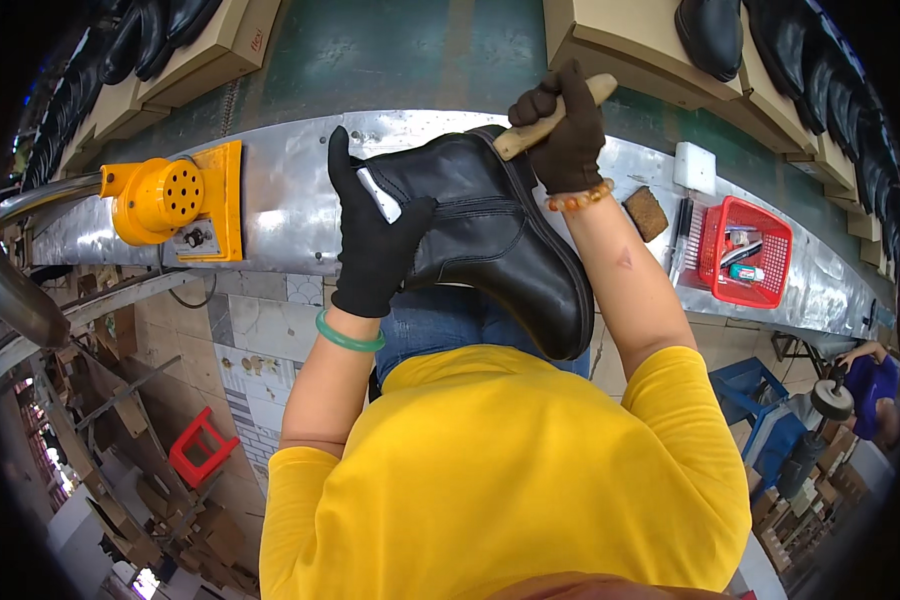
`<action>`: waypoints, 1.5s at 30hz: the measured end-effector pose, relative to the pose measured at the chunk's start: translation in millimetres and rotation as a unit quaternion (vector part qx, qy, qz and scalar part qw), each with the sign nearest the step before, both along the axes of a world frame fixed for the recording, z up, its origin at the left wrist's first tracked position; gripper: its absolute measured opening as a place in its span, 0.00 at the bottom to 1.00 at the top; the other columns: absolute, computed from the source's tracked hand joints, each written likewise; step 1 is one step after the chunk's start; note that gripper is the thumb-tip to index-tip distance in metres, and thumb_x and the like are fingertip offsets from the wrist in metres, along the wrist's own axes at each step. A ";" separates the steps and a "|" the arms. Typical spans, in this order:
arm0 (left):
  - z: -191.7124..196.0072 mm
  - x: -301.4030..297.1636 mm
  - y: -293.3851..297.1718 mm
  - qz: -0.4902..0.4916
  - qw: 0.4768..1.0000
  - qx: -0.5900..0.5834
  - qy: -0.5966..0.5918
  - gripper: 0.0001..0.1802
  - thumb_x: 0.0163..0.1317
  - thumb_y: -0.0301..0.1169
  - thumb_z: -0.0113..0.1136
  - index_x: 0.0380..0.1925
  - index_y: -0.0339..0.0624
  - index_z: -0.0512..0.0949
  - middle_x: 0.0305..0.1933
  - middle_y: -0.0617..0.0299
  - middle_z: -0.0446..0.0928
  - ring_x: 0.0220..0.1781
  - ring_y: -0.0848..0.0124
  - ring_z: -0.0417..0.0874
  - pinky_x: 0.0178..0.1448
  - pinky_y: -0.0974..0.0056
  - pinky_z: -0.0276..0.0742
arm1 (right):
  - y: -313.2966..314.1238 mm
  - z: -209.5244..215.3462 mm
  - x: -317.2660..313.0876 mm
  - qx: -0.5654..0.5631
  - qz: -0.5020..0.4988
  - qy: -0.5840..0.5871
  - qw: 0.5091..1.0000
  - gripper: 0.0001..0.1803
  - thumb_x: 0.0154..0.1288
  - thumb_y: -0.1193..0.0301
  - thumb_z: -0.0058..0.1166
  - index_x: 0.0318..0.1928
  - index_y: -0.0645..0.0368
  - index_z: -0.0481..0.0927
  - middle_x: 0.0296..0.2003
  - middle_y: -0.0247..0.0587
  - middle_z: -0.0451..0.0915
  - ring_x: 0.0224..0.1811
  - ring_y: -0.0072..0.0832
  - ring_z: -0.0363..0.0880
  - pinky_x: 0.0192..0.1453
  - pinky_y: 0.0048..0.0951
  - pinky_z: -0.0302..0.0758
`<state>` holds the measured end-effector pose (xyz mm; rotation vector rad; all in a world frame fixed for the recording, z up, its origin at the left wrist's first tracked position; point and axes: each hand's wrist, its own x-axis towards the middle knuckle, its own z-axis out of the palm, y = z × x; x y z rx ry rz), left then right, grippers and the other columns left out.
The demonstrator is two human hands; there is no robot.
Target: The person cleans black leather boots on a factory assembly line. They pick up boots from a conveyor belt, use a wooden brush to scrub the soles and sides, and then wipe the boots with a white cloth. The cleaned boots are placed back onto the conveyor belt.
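We steady the black boot [490,240] on our lap with the left hand [370,245] clasped around its shaft, while the right hand [565,130] grips a wooden-handled brush [550,118] at its top; brushing looks underway, unfinished.

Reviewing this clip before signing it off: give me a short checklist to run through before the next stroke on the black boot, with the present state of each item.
1. Left hand grips the black boot at its opening: ok.
2. Right hand closed on the wooden handle: ok.
3. Tool's working end meets the boot: cannot tell, it is hidden behind boot and glove.
4. Boot braced on the lap: ok, its sole end rests over the jeans.
5. Both hands gloved: ok.
6. Red basket and yellow fixture stand apart from the boot: ok.
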<state>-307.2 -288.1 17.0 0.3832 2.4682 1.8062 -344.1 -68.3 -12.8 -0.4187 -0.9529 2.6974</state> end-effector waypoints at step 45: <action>-2.4 -0.6 3.4 -0.014 0.999 0.036 0.009 0.52 0.44 0.28 0.67 0.67 0.42 0.45 0.64 0.49 0.54 0.66 0.60 0.57 0.71 0.60 0.51 | -32.7 27.3 -0.6 0.172 -0.082 -0.009 0.982 0.13 0.63 0.66 0.57 0.28 0.61 0.71 0.13 0.30 0.61 0.11 0.19 0.58 0.17 0.27 0.62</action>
